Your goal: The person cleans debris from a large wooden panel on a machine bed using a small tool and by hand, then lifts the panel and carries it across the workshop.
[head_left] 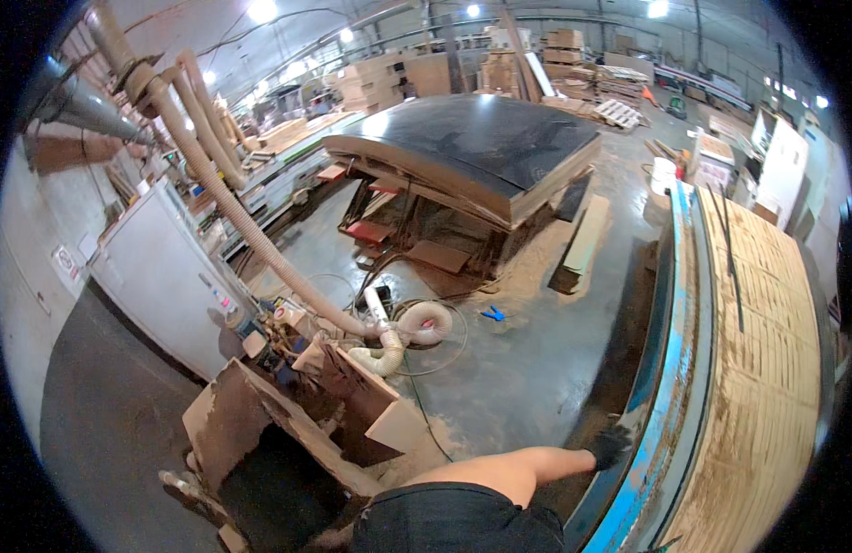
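A bare forearm comes out of black cloth at the lower edge and stretches right, ending in what looks like my right hand [613, 448] in a black glove. The hand is dark and smeared, so its fingers do not show. Nearest to it is the blue-painted edge [649, 461] of a long frame; I cannot tell whether they touch. Just beyond that edge lies a stack of pale, ribbed wooden boards [753, 369], with thin dark strips [730, 253] on top. My left hand is not in view; a small skin-toned patch shows left of the black cloth.
An open wooden box [225, 419] stands at lower left beside a beige ribbed hose [260, 244]. A blue clamp [493, 314] lies on the grey floor ahead. Farther off, a black-topped panel stack [472, 138] rests on a red lift. A white bucket [663, 173] stands at right.
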A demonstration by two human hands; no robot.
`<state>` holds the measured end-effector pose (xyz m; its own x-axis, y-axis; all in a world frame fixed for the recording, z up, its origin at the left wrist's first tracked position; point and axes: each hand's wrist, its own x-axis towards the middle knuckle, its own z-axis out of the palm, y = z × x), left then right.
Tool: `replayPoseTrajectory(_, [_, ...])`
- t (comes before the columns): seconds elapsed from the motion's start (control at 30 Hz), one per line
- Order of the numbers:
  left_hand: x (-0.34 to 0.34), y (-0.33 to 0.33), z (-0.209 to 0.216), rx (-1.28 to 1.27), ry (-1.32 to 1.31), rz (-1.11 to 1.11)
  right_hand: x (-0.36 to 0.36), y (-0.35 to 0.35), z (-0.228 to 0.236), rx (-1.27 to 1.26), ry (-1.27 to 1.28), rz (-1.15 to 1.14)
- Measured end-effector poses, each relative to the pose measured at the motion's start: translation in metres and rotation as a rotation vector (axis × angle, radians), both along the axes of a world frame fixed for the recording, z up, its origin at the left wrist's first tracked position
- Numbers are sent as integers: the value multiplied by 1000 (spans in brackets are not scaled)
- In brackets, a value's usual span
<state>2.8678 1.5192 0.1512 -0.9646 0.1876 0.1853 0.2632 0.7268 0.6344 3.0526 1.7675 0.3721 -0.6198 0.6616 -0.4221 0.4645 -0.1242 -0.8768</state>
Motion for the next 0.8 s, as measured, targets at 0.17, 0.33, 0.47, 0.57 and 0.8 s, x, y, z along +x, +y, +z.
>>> replayPoseTrajectory(0.17, [62, -157, 10, -185, -458, 291, -27, 3, -61, -54, 76, 52])
replayPoseTrajectory(0.33, [186, -293, -30, -274, -878, 894, -72, -69, -49, -138, 76, 296])
replayPoseTrajectory(0.47, [253, -338, -33, -222, -1030, 1086, -109, -101, -75, -295, 89, 598])
replayPoseTrajectory(0.57, [261, -345, -36, -168, -1058, 1100, -127, -153, -71, -244, 141, 624])
replayPoseTrajectory(0.8, [240, -340, -52, -62, -969, 1060, -158, -232, -26, -130, -66, 932])
